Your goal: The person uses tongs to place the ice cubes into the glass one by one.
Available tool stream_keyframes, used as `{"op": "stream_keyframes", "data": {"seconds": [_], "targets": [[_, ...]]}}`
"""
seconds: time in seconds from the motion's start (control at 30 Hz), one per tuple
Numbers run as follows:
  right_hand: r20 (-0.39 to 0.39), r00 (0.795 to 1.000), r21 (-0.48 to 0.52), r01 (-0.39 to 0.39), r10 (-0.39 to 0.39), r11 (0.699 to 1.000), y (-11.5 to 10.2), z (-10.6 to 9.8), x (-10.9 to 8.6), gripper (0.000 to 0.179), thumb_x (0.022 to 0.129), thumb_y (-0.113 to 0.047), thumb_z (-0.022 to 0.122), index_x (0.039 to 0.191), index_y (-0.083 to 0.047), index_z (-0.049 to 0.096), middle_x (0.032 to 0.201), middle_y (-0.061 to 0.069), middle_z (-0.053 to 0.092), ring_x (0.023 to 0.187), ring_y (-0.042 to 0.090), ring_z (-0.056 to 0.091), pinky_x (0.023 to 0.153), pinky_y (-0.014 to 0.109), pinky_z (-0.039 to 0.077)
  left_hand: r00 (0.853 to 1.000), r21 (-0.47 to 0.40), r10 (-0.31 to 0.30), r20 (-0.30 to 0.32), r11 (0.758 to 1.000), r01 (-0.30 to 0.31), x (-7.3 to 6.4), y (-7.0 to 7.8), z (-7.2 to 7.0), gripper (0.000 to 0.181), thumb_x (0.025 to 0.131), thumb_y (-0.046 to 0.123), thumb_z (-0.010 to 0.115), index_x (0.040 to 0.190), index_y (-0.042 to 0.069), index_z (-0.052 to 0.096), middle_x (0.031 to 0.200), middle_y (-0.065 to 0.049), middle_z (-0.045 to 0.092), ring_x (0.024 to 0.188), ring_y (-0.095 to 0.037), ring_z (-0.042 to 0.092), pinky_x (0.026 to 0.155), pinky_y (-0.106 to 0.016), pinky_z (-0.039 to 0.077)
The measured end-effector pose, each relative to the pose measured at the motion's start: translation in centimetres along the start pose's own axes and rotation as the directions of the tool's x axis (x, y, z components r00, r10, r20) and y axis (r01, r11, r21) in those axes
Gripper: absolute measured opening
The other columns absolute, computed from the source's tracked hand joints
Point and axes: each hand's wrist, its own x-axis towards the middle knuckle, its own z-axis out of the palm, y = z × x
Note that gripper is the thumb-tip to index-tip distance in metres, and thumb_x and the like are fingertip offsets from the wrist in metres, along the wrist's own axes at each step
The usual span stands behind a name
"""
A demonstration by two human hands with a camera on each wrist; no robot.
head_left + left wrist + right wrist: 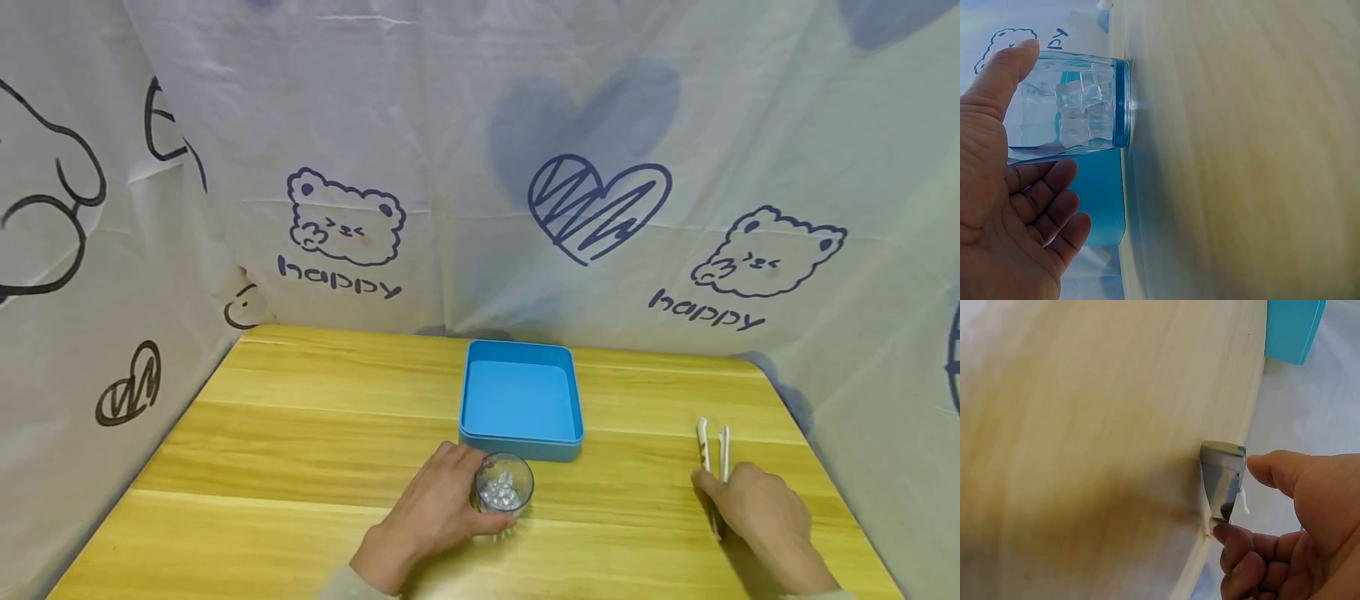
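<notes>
My left hand (pixel 435 508) grips a clear drinking glass (pixel 527 492) near the middle of the table, thumb on the near side and fingers round the far side. Several clear ice cubes (pixel 1085 106) lie in the bottom of the glass, which stands upright. At the right, my right hand (pixel 768 508) pinches a pair of metal tongs (pixel 1221 478) between thumb and forefinger, low over the tabletop. Their two white tips (pixel 723 442) point away from me and stand apart, with nothing between them.
Just behind the glass sits a blue open-topped box (pixel 521 450) with a bare floor. The wood-grain table (pixel 300 467) runs back to a hanging cloth (pixel 465 167) printed with hearts and bears. More cloth hangs along both sides.
</notes>
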Motion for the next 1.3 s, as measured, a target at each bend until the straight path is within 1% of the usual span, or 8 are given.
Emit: {"op": "stream_keyframes", "data": {"seconds": [0.13,0.27,0.57,0.77,0.9,1.07,1.17,1.3], "targets": [[-0.080,0.996,-0.003,0.028,-0.028,1.000,-0.2,-0.1,-0.4,0.064,0.103,-0.066,0.044,0.077,-0.009,0.059,0.065,0.008,0.059,0.059,0.025,0.057,0.047,0.041,0.042,1.000,0.003,0.003,0.001,1.000,-0.003,0.0,-0.1,0.0,0.085,0.077,0.066,0.085,0.135,0.009,0.063,0.124,-0.001,0.067,0.112,-0.017,0.055,0.103,-0.039,0.054],[-0.208,0.974,-0.016,0.084,-0.086,0.996,-1.2,0.1,-1.1,0.056,0.105,-0.056,0.049,0.076,-0.009,0.056,0.062,0.006,0.056,0.054,0.024,0.055,0.044,0.040,0.041,1.000,-0.008,-0.007,-0.003,1.000,0.007,-0.2,-0.3,-0.1,0.084,0.077,0.066,0.085,0.135,0.009,0.063,0.125,-0.001,0.067,0.111,-0.016,0.055,0.101,-0.039,0.055],[-0.408,0.873,0.005,0.295,-0.268,0.955,-5.1,2.3,-2.2,0.027,0.098,-0.030,0.066,0.089,-0.005,0.068,0.076,0.007,0.068,0.062,0.023,0.060,0.054,0.044,0.049,0.994,-0.060,-0.098,-0.036,0.994,0.096,-1.9,-2.2,-1.7,0.081,0.075,0.061,0.089,0.131,0.009,0.065,0.115,0.002,0.066,0.105,-0.013,0.052,0.090,-0.038,0.056],[-0.448,0.806,0.001,0.434,-0.388,0.901,-7.4,4.2,-3.2,0.015,0.097,-0.016,0.068,0.084,-0.010,0.068,0.077,0.003,0.065,0.067,0.017,0.054,0.058,0.036,0.048,0.968,-0.052,-0.239,-0.073,0.971,0.235,-2.9,-5.0,-3.4,0.085,0.075,0.062,0.089,0.133,0.004,0.065,0.122,-0.006,0.068,0.112,-0.020,0.057,0.096,-0.045,0.057],[-0.425,0.794,0.003,0.481,-0.434,0.877,-8.8,4.8,-3.9,0.014,0.098,-0.011,0.067,0.084,-0.012,0.068,0.078,-0.001,0.064,0.071,0.014,0.053,0.061,0.032,0.047,0.942,-0.041,-0.323,-0.092,0.946,0.320,-2.9,-7.2,-5.0,0.085,0.077,0.062,0.087,0.134,0.003,0.064,0.127,-0.012,0.068,0.116,-0.028,0.058,0.098,-0.052,0.055],[-0.408,0.797,-0.003,0.487,-0.446,0.873,-9.6,5.4,-4.5,0.008,0.095,-0.010,0.070,0.088,-0.012,0.070,0.081,-0.002,0.064,0.076,0.013,0.055,0.065,0.033,0.049,0.932,-0.051,-0.354,-0.076,0.935,0.351,-2.0,-9.5,-6.3,0.088,0.082,0.062,0.083,0.138,-0.001,0.060,0.136,-0.021,0.065,0.122,-0.036,0.057,0.101,-0.057,0.052],[-0.379,0.811,0.003,0.482,-0.445,0.876,-10.0,5.8,-4.4,0.007,0.096,-0.012,0.070,0.089,-0.013,0.070,0.086,-0.001,0.066,0.081,0.015,0.057,0.069,0.036,0.051,0.922,-0.081,-0.381,-0.065,0.923,0.376,-1.6,-10.3,-6.3,0.093,0.084,0.061,0.082,0.145,-0.004,0.054,0.142,-0.026,0.060,0.128,-0.040,0.055,0.106,-0.060,0.050],[-0.366,0.806,0.008,0.503,-0.466,0.864,-10.7,6.4,-4.4,0.005,0.097,-0.015,0.070,0.095,-0.011,0.071,0.094,0.002,0.069,0.090,0.019,0.063,0.077,0.040,0.055,0.892,-0.113,-0.445,-0.078,0.893,0.436,-2.5,-10.2,-6.4,0.105,0.087,0.056,0.082,0.154,-0.011,0.037,0.149,-0.036,0.051,0.136,-0.052,0.048,0.111,-0.067,0.044]]}}
